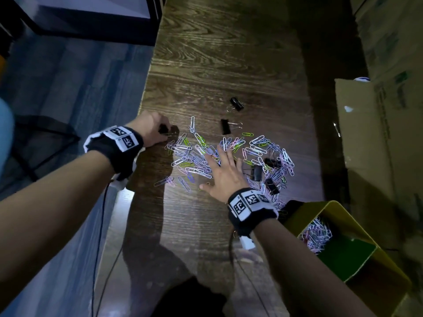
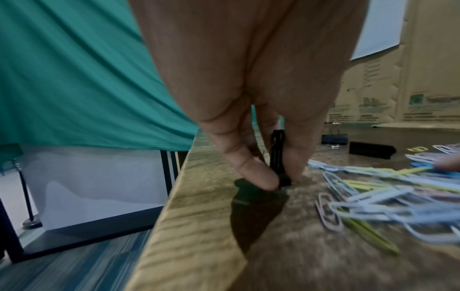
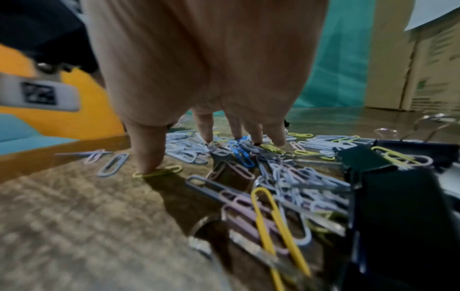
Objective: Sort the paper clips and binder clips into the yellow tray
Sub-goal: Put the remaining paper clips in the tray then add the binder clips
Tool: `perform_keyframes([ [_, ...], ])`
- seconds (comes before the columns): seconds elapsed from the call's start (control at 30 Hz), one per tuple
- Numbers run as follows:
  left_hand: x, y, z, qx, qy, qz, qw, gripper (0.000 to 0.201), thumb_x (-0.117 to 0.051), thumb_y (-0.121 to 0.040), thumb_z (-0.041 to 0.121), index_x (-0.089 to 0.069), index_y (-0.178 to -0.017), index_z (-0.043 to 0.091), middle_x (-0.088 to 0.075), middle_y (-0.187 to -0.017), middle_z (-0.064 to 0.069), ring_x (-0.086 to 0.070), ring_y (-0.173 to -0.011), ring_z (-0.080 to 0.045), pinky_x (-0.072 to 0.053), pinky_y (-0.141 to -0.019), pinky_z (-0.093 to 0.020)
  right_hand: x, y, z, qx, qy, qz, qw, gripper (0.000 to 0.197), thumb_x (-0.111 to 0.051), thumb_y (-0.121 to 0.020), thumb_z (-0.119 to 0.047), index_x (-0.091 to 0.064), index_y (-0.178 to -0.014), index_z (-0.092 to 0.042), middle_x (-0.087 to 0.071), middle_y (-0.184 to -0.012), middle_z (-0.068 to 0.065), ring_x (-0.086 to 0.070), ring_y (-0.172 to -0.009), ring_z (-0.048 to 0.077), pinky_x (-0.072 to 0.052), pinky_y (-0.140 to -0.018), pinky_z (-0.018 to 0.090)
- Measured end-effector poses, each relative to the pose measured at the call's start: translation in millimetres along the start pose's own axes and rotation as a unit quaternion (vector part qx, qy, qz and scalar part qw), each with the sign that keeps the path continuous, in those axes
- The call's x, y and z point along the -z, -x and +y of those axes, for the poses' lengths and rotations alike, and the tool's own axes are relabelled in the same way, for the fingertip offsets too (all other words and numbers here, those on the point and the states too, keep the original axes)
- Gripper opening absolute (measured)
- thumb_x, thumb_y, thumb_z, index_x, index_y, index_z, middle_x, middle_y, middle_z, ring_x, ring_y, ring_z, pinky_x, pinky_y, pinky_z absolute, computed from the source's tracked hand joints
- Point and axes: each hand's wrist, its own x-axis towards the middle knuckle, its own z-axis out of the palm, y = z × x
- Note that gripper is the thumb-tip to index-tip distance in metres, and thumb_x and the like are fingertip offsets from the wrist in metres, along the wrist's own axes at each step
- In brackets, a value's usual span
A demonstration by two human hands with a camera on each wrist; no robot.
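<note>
Dozens of thin pastel wire paper clips [image 1: 212, 154] litter the dark wood-grain bench [image 1: 217, 65], mid-scene. Left hand [image 1: 152, 129] grip pinches one black binder clip [image 2: 277, 155] near the left edge. Right hand [image 1: 225, 172] lies flat, fingers spread on the pile. Yellow tray [image 1: 338, 213] near right, partly cut off.

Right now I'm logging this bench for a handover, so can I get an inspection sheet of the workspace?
Surface: dark wood-grain table, lit near the hands.
Job's things: paper clips heaped mid-table, some already in the yellow tray at the near right edge; loose binder clips beyond and within the heap.
Clutter: nothing seen.
Hands: left hand pinches a black clip near the table's left edge; right hand spread flat on the heap.
Cables: wrist cable hanging from each band.
Surroundings: cardboard boxes right; floor left.
</note>
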Motion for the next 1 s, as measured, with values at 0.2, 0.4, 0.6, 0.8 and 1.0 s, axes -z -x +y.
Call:
perform_keyframes([
  [0.2, 6, -34, 28, -0.023, 0.064, 0.071, 0.995, 0.026, -0.069, -0.080, 0.016, -0.066, -0.105, 0.010, -0.067, -0.107, -0.016, -0.061, -0.099, -0.030, -0.042, -0.082, -0.027, -17, 15, -13, 0.011, 0.012, 0.027, 1.000, 0.078, -0.060, -0.086, -0.045, -0.021, -0.148, -0.020, -0.005, -0.158, 0.011, 0.001, -0.145, 0.033, -0.004, -0.116, 0.053],
  [0.4, -11, -20, 30, -0.067, 0.094, 0.258, 0.959, 0.034, -0.053, -0.087, 0.015, -0.053, -0.120, 0.008, -0.058, -0.113, -0.016, -0.057, -0.102, -0.032, -0.046, -0.087, -0.035, -32, 34, -12, 0.016, -0.054, 0.065, 0.996, 0.080, -0.063, -0.083, -0.046, -0.023, -0.148, -0.023, 0.000, -0.159, 0.009, 0.003, -0.146, 0.031, -0.002, -0.117, 0.051],
  [0.6, -54, -3, 40, -0.214, -0.008, 0.075, 0.974, 0.048, -0.052, -0.091, 0.019, -0.042, -0.136, 0.007, -0.038, -0.145, -0.016, -0.036, -0.134, -0.032, -0.034, -0.109, -0.044, -15, 6, -2, 0.002, -0.011, 0.035, 0.999, 0.092, -0.054, -0.085, -0.058, -0.001, -0.152, -0.021, 0.015, -0.158, 0.013, 0.015, -0.145, 0.030, 0.003, -0.115, 0.051],
  [0.8, -79, 36, 45, -0.174, -0.059, -0.025, 0.983, 0.055, -0.036, -0.098, 0.035, -0.023, -0.145, 0.009, -0.010, -0.155, -0.010, -0.006, -0.144, -0.024, -0.009, -0.117, -0.046, -29, 14, -16, -0.006, 0.019, 0.013, 1.000, 0.087, -0.040, -0.091, -0.059, -0.002, -0.151, -0.009, 0.009, -0.158, 0.018, 0.013, -0.145, 0.033, 0.005, -0.117, 0.050],
  [1.0, -106, 95, 22, -0.283, 0.090, 0.082, 0.951, 0.039, -0.039, -0.092, 0.021, -0.057, -0.124, 0.009, -0.048, -0.138, -0.012, -0.042, -0.130, -0.023, -0.030, -0.111, -0.031, -65, 67, -29, 0.041, -0.012, 0.035, 0.998, 0.087, -0.054, -0.088, -0.046, -0.008, -0.150, -0.005, 0.004, -0.158, 0.017, 0.007, -0.146, 0.030, -0.003, -0.118, 0.049],
])
